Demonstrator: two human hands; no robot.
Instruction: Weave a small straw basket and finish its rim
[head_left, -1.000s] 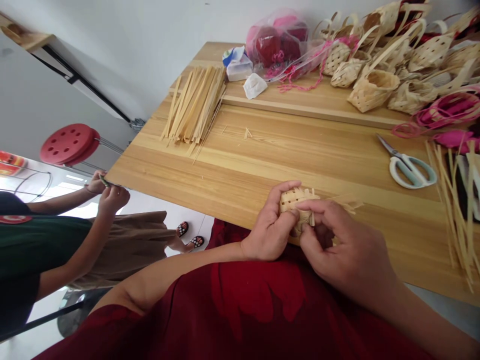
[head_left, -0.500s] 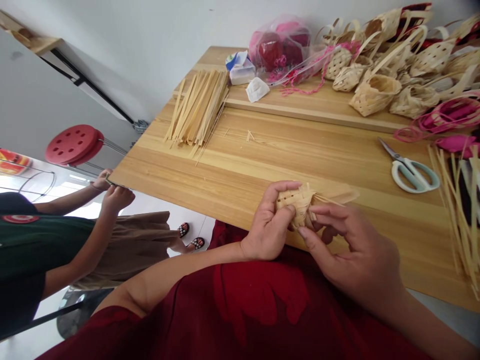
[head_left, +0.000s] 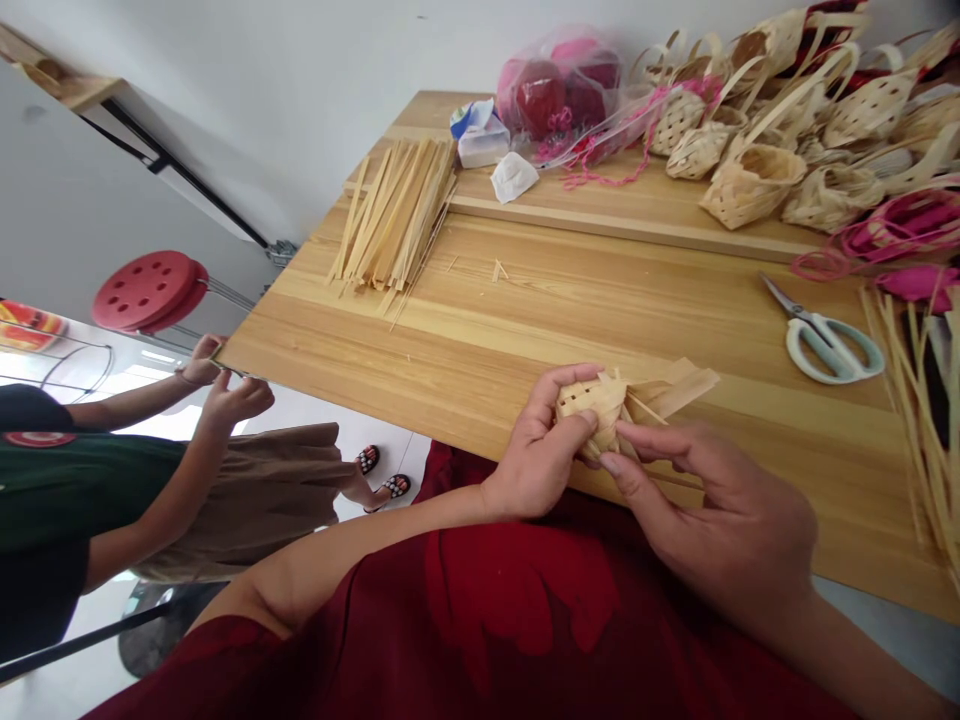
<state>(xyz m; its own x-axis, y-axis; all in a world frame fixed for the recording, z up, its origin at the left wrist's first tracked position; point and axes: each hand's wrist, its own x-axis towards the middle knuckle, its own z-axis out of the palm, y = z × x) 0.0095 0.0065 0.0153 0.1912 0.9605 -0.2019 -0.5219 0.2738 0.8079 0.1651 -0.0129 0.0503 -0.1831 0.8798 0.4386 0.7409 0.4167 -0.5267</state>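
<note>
A small woven basket (head_left: 591, 398) of pale flat strips is held just above the table's near edge. Around its left side my left hand (head_left: 544, 445) is closed, the thumb pressing on the weave. My right hand (head_left: 705, 495) pinches the basket's lower right edge between thumb and index finger, where strip ends stick out. Loose strip ends (head_left: 686, 388) point to the right beyond the weave. What the other right fingers touch is hidden.
Scissors (head_left: 821, 335) lie right of my hands, near long loose strips (head_left: 911, 420). A bundle of strips (head_left: 397, 215) lies at the left. Finished baskets (head_left: 754, 185), a bag of yarn (head_left: 559, 90) and a tissue pack (head_left: 480, 135) stand behind. Another person's hands (head_left: 236, 395) are by the left corner.
My right thumb and index finger have drawn together onto the basket's lower right edge. The loose strip ends, blurred before, now appear sharp. My left hand keeps its hold.
</note>
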